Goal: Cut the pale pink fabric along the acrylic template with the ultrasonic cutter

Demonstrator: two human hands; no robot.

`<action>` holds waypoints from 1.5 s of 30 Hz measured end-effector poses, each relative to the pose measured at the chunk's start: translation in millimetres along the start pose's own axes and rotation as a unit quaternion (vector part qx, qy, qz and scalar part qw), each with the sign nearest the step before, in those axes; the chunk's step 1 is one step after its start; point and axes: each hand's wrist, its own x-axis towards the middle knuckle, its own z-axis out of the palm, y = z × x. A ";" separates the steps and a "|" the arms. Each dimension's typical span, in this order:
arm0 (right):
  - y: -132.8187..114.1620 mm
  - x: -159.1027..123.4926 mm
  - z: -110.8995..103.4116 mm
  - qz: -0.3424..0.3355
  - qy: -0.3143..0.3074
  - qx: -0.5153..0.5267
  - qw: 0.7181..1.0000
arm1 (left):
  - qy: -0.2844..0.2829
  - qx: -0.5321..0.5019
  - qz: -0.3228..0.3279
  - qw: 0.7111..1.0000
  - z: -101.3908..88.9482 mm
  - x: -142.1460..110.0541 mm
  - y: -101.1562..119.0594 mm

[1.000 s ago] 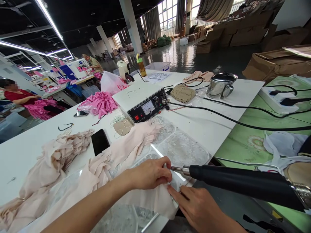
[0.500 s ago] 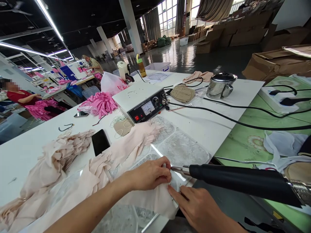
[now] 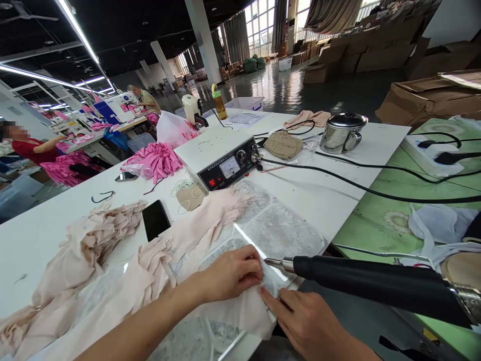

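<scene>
A pale pink fabric piece point(image 3: 248, 312) lies over the glass-like plate point(image 3: 284, 231) near the front table edge. My left hand point(image 3: 233, 271) is closed, its fingertips pinching the fabric's upper edge. Lower right, my right hand point(image 3: 308, 317) has its index finger and thumb together at the same piece's edge, close to the left fingertips. A black-handled tool point(image 3: 361, 277) with a metal tip comes in from the right; its point sits right beside my left fingers. Whether the tip touches the fabric I cannot tell. More layered pale pink fabric point(image 3: 195, 220) spreads leftward.
Behind the plate stands a black control box point(image 3: 228, 165) with a dial, its cable point(image 3: 338, 185) running right. A phone point(image 3: 155, 220), a lidded steel mug point(image 3: 343, 133) and a pink fabric bundle point(image 3: 161, 161) share the table. Another person point(image 3: 32, 145) sits far left.
My left hand has shifted slightly down and left, away from the tool tip. My right hand is nearly unmoved. At far left the seated person's arm has moved.
</scene>
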 end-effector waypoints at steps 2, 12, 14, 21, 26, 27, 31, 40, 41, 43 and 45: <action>-0.3 -0.1 0.7 -0.001 0.005 -0.001 1.000 | 0.014 -0.005 -0.002 1.000 1.9 -1.4 -0.9; -1.1 0.6 -0.1 0.000 0.007 -0.004 1.000 | 0.060 -0.002 0.036 0.998 9.1 -7.2 -4.0; -1.2 0.7 0.5 -0.003 0.011 -0.008 1.000 | 0.064 -0.001 0.044 0.997 9.3 -7.7 -4.2; -1.8 -0.7 2.2 -0.004 0.018 -0.020 1.000 | 0.083 0.013 0.052 0.995 10.5 -12.3 -2.4; -3.8 -1.9 2.3 -0.017 0.007 -0.035 0.999 | 0.097 0.038 0.063 0.993 12.1 -14.7 1.0; -3.9 -2.1 2.5 -0.019 0.007 -0.037 0.999 | 0.099 0.043 0.064 0.992 12.5 -15.0 1.5; -3.6 -2.0 2.2 -0.025 0.016 -0.039 0.999 | 0.106 0.052 0.066 0.991 14.4 -15.6 2.5; -3.1 -1.4 -2.7 -0.031 0.018 -0.027 0.999 | 0.130 0.050 0.062 0.988 18.8 -16.3 3.0; -3.2 -1.3 -3.0 -0.030 0.012 -0.026 0.999 | 0.131 0.048 0.060 0.988 19.1 -16.2 2.9; -3.2 -1.4 -3.1 -0.026 0.005 -0.023 0.999 | 0.134 0.042 0.052 0.989 19.7 -16.0 2.5; -3.1 -1.8 -2.4 -0.025 0.007 -0.017 1.000 | 0.133 0.031 0.042 0.990 19.7 -16.1 2.2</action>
